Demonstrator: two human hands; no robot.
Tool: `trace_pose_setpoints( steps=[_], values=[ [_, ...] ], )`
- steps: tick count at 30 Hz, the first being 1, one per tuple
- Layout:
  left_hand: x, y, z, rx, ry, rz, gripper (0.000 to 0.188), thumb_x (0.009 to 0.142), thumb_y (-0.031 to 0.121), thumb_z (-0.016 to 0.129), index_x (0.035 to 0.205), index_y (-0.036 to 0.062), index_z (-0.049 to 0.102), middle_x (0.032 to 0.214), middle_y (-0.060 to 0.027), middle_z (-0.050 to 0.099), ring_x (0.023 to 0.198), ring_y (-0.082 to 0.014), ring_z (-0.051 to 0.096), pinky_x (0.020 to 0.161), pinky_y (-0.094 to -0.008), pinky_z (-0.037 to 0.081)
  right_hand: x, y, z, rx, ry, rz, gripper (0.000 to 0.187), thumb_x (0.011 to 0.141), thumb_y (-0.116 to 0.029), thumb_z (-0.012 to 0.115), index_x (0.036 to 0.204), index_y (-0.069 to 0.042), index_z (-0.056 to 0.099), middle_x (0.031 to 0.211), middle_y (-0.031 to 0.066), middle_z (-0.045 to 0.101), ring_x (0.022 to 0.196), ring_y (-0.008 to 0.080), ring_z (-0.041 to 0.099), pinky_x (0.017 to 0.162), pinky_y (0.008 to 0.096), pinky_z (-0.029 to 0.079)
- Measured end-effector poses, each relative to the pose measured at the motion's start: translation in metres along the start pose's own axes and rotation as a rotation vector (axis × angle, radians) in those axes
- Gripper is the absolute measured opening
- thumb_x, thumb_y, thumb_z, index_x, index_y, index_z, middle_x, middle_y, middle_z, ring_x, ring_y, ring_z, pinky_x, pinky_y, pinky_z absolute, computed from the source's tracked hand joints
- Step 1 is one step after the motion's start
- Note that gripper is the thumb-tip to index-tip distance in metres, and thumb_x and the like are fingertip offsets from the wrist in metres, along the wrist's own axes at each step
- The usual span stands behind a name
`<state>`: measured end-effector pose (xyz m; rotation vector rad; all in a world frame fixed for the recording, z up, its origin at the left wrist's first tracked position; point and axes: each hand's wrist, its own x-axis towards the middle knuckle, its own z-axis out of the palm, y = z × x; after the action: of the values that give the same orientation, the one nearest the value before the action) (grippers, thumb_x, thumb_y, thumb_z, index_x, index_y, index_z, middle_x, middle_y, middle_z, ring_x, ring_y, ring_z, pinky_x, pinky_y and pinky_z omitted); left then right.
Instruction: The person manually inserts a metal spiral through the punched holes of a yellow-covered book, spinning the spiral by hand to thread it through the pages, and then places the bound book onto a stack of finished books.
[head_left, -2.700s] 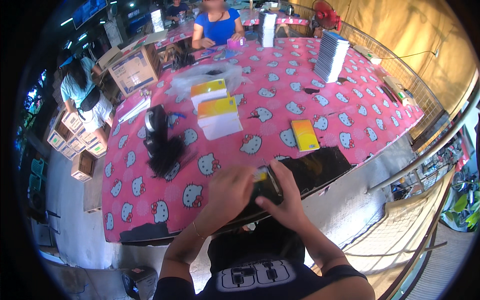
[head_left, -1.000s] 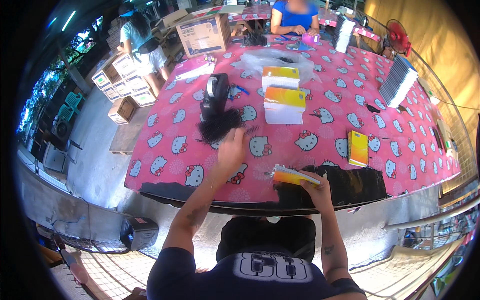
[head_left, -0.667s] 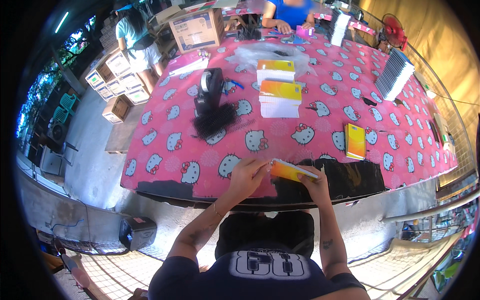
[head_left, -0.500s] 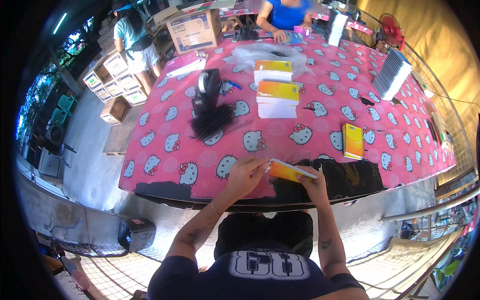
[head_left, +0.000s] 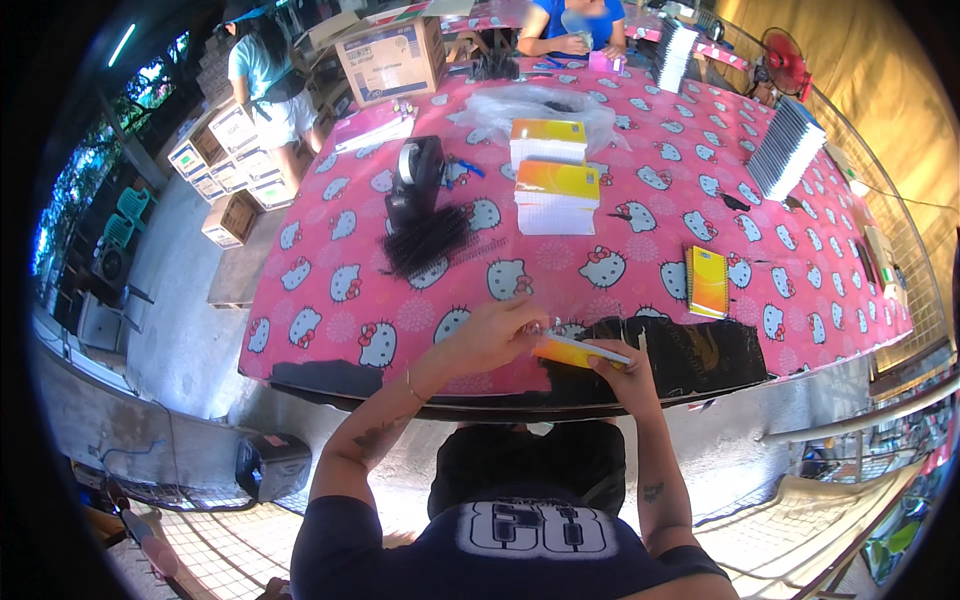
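Observation:
Over the near table edge, my right hand (head_left: 627,376) grips a small yellow-orange notebook (head_left: 562,353) by its right end. It is tilted so its white page edge shows. My left hand (head_left: 508,328) is closed in a pinch at the notebook's left end, on something too small to make out. To the right lies a finished-looking spiral notebook (head_left: 708,281) with a yellow cover. Beyond my hands stand two stacks of yellow-covered pads, a nearer one (head_left: 557,212) and a farther one (head_left: 548,148). A pile of black spiral coils (head_left: 428,242) sits to their left.
A black device (head_left: 413,180) stands behind the coils on the pink patterned table (head_left: 640,240). Farther off are clear plastic wrap (head_left: 480,108), a carton (head_left: 392,65) and a tall notebook stack (head_left: 785,150). A co-worker in blue (head_left: 568,25) sits across; another person (head_left: 268,85) stands near boxes.
My left hand has moved slightly right and away from me, still at the notebook's end. The notebook has tilted more edge-on. The co-worker across has raised a hand from the table.

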<state>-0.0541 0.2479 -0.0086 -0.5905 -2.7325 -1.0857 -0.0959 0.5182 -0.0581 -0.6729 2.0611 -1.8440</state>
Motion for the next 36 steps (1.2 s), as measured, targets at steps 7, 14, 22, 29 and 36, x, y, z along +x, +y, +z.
trace_pose_setpoints(
  steps=[7, 14, 22, 29, 36],
  values=[
    [-0.002, 0.004, 0.009, 0.261, 0.097, 0.112, 0.037, 0.091, 0.033, 0.067, 0.118, 0.0081, 0.062, 0.111, -0.0109, 0.059, 0.108, -0.0334, 0.060, 0.091, -0.0483, 0.047, -0.007, -0.010, 0.008, 0.006, 0.029, -0.039, 0.024, 0.095, -0.005, 0.066, 0.118, -0.001, 0.069, 0.104, 0.0030, 0.072, 0.094, 0.0074, 0.060, 0.085, 0.0234, 0.048],
    [-0.040, 0.033, 0.080, 0.665, 0.280, -0.025, 0.080, 0.093, 0.050, 0.058, 0.147, -0.0049, 0.036, 0.154, -0.0260, 0.035, 0.144, -0.0446, 0.032, 0.111, -0.0718, 0.016, -0.017, -0.014, 0.019, 0.058, 0.195, -0.059, 0.023, 0.096, -0.006, 0.065, 0.118, -0.001, 0.069, 0.099, 0.0030, 0.070, 0.091, 0.0066, 0.058, 0.083, 0.0241, 0.048],
    [-0.051, 0.020, 0.098, 0.619, 0.156, 0.125, 0.091, 0.087, 0.057, 0.061, 0.146, -0.0069, 0.036, 0.153, -0.0313, 0.033, 0.147, -0.0407, 0.029, 0.113, -0.0704, 0.016, -0.020, -0.009, 0.014, 0.274, 0.236, 0.015, 0.026, 0.095, -0.008, 0.067, 0.119, 0.000, 0.068, 0.102, 0.0044, 0.070, 0.094, 0.0084, 0.060, 0.087, 0.0253, 0.049],
    [-0.011, 0.045, 0.066, 0.644, 0.063, 0.049, 0.085, 0.093, 0.049, 0.054, 0.146, -0.0133, 0.029, 0.154, -0.0352, 0.027, 0.147, -0.0494, 0.022, 0.114, -0.0716, 0.010, -0.019, -0.017, 0.014, 0.222, 0.176, 0.022, 0.026, 0.096, -0.009, 0.066, 0.120, 0.001, 0.068, 0.104, 0.0043, 0.070, 0.097, 0.0087, 0.061, 0.087, 0.0273, 0.050],
    [-0.037, 0.044, 0.093, 0.611, 0.003, 0.122, 0.083, 0.097, 0.051, 0.048, 0.144, -0.0157, 0.030, 0.153, -0.0351, 0.028, 0.145, -0.0540, 0.022, 0.114, -0.0714, 0.011, -0.017, -0.019, 0.020, 0.204, 0.161, -0.003, 0.028, 0.095, -0.009, 0.067, 0.122, 0.001, 0.067, 0.104, 0.0048, 0.070, 0.095, 0.0099, 0.063, 0.086, 0.0269, 0.051]
  ],
)
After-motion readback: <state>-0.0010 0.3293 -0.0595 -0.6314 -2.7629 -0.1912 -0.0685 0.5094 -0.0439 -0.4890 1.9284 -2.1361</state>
